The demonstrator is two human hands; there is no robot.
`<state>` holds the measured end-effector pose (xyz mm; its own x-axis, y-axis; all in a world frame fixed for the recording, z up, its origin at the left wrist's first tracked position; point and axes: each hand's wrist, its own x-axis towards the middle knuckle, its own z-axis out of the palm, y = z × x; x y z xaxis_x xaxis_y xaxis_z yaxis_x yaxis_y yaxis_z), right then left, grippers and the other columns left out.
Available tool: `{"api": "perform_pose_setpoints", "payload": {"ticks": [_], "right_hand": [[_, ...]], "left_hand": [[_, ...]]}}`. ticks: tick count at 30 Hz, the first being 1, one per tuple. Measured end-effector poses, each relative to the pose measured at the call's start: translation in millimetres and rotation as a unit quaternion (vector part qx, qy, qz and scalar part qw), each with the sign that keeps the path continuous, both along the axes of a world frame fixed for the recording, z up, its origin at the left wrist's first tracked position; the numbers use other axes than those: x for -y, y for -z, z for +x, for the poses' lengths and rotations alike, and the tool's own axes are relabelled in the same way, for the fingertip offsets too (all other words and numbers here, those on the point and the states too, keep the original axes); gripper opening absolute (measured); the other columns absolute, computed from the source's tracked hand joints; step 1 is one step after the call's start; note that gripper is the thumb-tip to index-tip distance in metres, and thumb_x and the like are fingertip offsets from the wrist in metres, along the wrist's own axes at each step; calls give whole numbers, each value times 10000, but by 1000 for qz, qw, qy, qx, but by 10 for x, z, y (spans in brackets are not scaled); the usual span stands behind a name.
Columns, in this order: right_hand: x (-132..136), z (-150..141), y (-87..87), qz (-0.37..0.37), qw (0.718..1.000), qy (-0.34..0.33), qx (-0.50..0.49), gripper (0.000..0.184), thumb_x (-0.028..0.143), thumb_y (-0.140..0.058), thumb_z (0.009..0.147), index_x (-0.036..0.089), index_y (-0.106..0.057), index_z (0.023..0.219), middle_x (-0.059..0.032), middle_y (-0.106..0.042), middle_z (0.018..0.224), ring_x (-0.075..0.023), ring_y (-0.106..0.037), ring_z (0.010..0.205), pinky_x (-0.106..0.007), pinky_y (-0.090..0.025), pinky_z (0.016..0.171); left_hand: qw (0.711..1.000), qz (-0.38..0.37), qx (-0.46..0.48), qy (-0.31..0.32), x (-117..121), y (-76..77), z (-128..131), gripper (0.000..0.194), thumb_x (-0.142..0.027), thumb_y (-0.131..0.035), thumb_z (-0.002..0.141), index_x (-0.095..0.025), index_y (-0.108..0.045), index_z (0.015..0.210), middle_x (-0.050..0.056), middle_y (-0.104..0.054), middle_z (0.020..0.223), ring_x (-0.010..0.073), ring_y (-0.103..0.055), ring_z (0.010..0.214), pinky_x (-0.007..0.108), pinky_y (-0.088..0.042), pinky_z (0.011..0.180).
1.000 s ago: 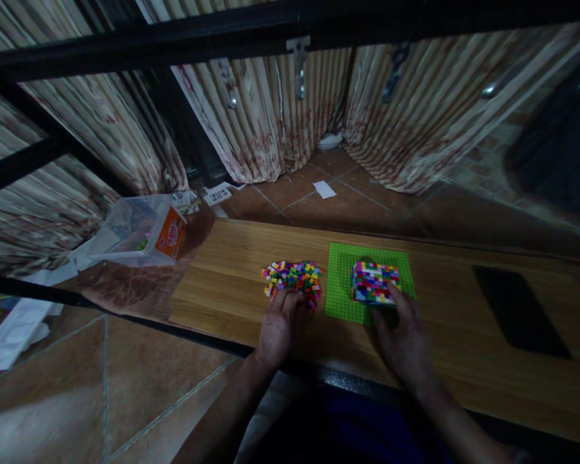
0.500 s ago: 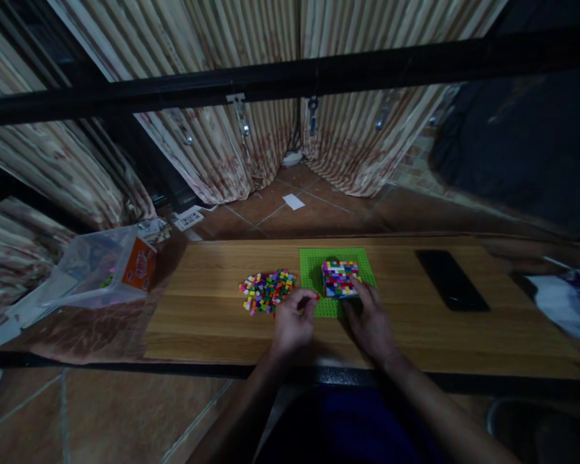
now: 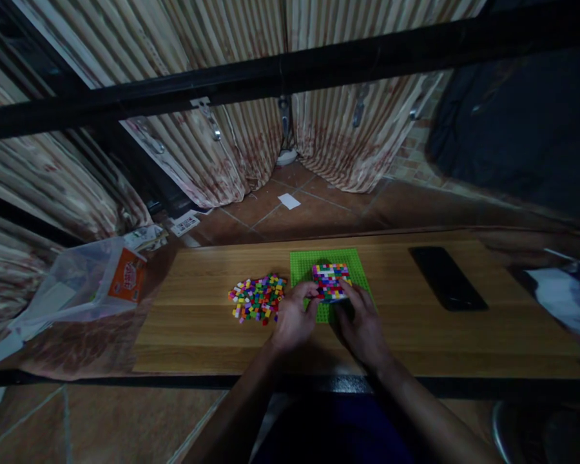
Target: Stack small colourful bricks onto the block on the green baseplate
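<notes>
A small block built of many-coloured toy bricks [image 3: 331, 278] stands on a green studded baseplate [image 3: 302, 261]. My left hand [image 3: 294, 319] is at the block's left front corner, thumb and forefinger pinched. A tiny red brick shows at its fingertips, against or very close to the block; contact is hard to make out. From the right, my right hand [image 3: 363, 322] grips the block, fingers on its right side and thumb low near the front edge, partly in shadow. Left of the baseplate lies a pile of loose coloured bricks [image 3: 257, 296].
The wooden tabletop [image 3: 183, 335] carries a black phone-like slab [image 3: 447, 277] on the right. Off its left end is a clear plastic box [image 3: 84, 277] with an orange label. A white and purple packet [image 3: 563, 293] lies at the far right. A dark bar [image 3: 241, 74] crosses beyond the table.
My left hand has moved from the pile's side to the block's left front corner, carrying the red brick. My right hand stays at the block. The whole view has shifted slightly.
</notes>
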<state>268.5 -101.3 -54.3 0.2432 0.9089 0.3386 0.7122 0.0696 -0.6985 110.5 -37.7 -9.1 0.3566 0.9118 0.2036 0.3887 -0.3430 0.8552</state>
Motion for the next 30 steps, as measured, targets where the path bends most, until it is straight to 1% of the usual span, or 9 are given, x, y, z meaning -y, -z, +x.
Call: {"api": "perform_pose_setpoints", "payload": {"ticks": [4,9,11,14,19,22,24,27,30], "right_hand": [[11,1,-48,-5,1000,-3,-12,547,298,-493,901,274,-412,1441,-108,-477,1350,-270,-458,1274,-486,-429,1054],[-3,-22,-152,-13,998,2,-54,562,421,-556,872,259,-453,1400,-109,-505,1332,-281,-479,1251,-507,-411,1054],[-33,-66,-201,-17,997,21,-69,545,464,-549,878,250,-475,1373,-114,-532,1297,-282,-501,1220,-506,-418,1036],[-100,-160,-263,-31,994,74,-76,540,505,-539,881,225,-483,1339,-129,-557,1241,-286,-527,1162,-502,-435,996],[-201,-270,-291,-23,991,128,-44,548,546,-551,859,190,-493,1271,-145,-575,1178,-301,-519,1117,-500,-438,954],[-221,-292,-273,-20,990,138,-33,543,544,-552,856,180,-488,1254,-155,-576,1172,-305,-519,1110,-492,-440,930],[-220,-300,-261,-15,990,138,-29,535,541,-547,860,186,-485,1254,-153,-574,1174,-308,-516,1114,-496,-433,929],[-213,-309,-246,-6,989,142,-28,529,536,-546,862,189,-485,1257,-151,-567,1176,-309,-512,1119,-496,-421,931],[-210,-309,-238,-5,990,140,-24,542,550,-552,856,186,-488,1254,-154,-567,1172,-309,-511,1118,-490,-420,927]], "left_hand": [[997,38,-65,28,-33,4,-26,287,-104,-564,860,-218,-563,1123,26,-697,994,174,-663,942,333,-525,889],[988,59,-137,48,-48,-22,-42,333,-128,-516,889,-238,-511,1203,21,-701,1011,184,-660,966,328,-519,893],[986,66,-145,53,-53,-25,-42,338,-126,-507,888,-232,-503,1209,29,-700,1016,193,-662,956,333,-519,886],[985,71,-143,58,-61,-20,-44,340,-129,-501,888,-226,-497,1214,36,-698,1003,197,-666,928,329,-524,862],[986,74,-141,48,-66,-22,-43,322,-131,-494,887,-218,-511,1197,36,-702,973,195,-671,897,315,-535,829],[991,55,-114,47,-65,-17,-36,322,-130,-509,875,-208,-524,1187,44,-707,969,201,-679,900,332,-541,845],[996,27,-72,34,-57,6,-29,341,-137,-526,870,-205,-519,1204,46,-709,970,199,-686,913,339,-546,859],[999,-36,13,-5,-25,71,-18,393,-119,-547,850,-194,-506,1234,52,-704,994,179,-700,906,322,-562,842],[991,-92,87,-47,18,135,-11,422,-101,-573,826,-176,-508,1236,68,-702,1005,178,-710,899,318,-571,825]]}}
